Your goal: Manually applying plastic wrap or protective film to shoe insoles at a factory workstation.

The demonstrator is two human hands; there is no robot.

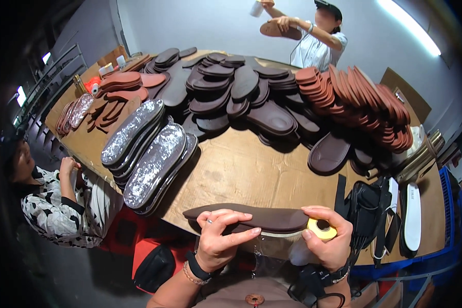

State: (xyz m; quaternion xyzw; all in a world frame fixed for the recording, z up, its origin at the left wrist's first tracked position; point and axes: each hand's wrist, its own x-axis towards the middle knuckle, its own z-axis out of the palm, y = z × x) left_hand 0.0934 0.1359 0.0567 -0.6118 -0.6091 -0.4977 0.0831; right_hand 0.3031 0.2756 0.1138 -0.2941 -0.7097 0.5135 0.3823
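A dark brown insole is held sideways at the table's near edge, with a paler edge along its underside; I cannot tell if it is one or a stacked pair. My left hand grips its left and middle part, fingers across the near side. At the right end, my right hand pinches the insole between thumb and fingers. A yellow roll of tape sits in the same hand, against the insole's end. Clear plastic film hangs below the insole.
Dark insoles heap along the table's far side, reddish-brown ones at right. Plastic-wrapped insole stacks stand left. A black bag and white insole lie right. One person holds an insole opposite; another sits left.
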